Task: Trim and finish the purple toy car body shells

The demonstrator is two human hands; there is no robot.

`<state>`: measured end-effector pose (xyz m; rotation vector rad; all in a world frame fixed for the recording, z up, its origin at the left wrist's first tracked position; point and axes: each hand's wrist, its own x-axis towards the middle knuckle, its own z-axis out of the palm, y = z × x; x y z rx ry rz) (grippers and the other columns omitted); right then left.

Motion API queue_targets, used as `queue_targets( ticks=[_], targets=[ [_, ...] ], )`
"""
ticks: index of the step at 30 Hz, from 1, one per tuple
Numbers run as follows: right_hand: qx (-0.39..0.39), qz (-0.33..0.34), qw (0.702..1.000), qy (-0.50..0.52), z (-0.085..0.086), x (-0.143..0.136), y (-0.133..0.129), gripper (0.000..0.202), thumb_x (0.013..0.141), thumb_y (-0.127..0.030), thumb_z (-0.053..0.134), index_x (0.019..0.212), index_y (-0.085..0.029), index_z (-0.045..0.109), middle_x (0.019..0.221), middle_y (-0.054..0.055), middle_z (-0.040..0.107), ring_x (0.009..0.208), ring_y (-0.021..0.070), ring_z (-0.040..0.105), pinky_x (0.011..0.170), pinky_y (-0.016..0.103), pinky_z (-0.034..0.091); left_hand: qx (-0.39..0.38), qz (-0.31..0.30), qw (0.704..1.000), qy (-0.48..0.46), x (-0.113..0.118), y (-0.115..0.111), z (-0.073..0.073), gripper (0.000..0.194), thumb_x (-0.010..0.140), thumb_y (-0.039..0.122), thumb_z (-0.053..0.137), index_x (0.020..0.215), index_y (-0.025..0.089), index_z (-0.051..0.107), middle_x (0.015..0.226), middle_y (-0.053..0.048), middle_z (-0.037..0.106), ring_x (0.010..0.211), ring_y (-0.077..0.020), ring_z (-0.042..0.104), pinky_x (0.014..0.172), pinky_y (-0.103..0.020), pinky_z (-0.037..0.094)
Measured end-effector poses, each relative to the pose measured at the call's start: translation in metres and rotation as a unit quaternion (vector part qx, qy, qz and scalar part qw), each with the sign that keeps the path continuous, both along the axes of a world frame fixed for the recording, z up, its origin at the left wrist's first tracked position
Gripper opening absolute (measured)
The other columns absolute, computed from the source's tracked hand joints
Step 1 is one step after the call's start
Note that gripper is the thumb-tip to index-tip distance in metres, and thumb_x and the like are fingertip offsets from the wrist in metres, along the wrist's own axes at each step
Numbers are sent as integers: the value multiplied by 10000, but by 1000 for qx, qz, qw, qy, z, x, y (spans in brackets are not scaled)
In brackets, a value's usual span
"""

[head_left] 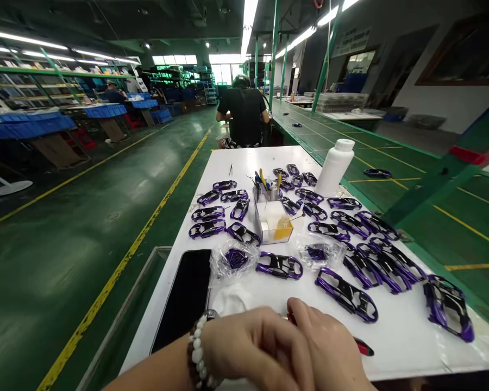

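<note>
A black tablet [184, 298] lies left of the hands. The left hand [258, 343], curled, touches the right; its grip cannot be told. The right hand [330, 347] grips a red-and-black tool [364, 346]. Rightward beyond them lie purple-and-black car-shaped frames [348, 293].
</note>
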<state>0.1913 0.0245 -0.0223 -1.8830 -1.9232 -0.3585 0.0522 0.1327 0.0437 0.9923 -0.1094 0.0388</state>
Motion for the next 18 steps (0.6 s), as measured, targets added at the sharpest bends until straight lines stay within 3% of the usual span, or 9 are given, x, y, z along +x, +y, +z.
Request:
queue_targets(
  ticks=[2,4,6,11,15,18],
  targets=[
    [-1,7,1000,3,-4,1,0,243,745,-77,408,911,-255,390,623,-33,575,485,185,590,505,313,297,-76,120,990,13,1,1,6,389,843,532,763,755,191,599,460,61,575,346,-84,502,388,-164,404],
    [3,3,1000,11,-10,1,-1,214,778,-88,384,916,-251,405,648,-17,583,513,195,597,519,323,316,-128,230,964,26,5,2,7,271,885,422,745,831,199,600,567,42,688,472,-91,637,502,-151,473],
    [10,-4,1000,18,-15,0,-2,204,812,-86,360,926,-244,422,664,-7,582,521,205,584,528,331,330,-146,304,940,47,8,3,9,152,924,299,711,883,191,612,726,-6,783,628,-106,733,606,-158,514],
    [22,23,999,29,-8,3,0,197,851,-95,396,984,-210,487,705,16,575,583,230,570,551,335,401,-130,401,904,77,9,3,16,144,859,237,798,827,169,675,961,-76,808,837,-174,762,738,-237,565],
    [15,71,996,53,5,5,3,255,868,-89,424,1072,-186,541,896,64,654,746,235,622,648,342,510,-96,457,881,78,10,8,19,167,764,270,893,797,185,752,863,11,728,787,-114,674,760,-217,553],
    [30,79,993,78,12,6,-2,287,915,-113,423,1174,-161,538,1070,94,669,917,226,643,773,327,548,-69,463,880,84,11,9,16,150,770,279,889,785,198,764,799,27,699,724,-99,642,730,-200,540]
  ],
)
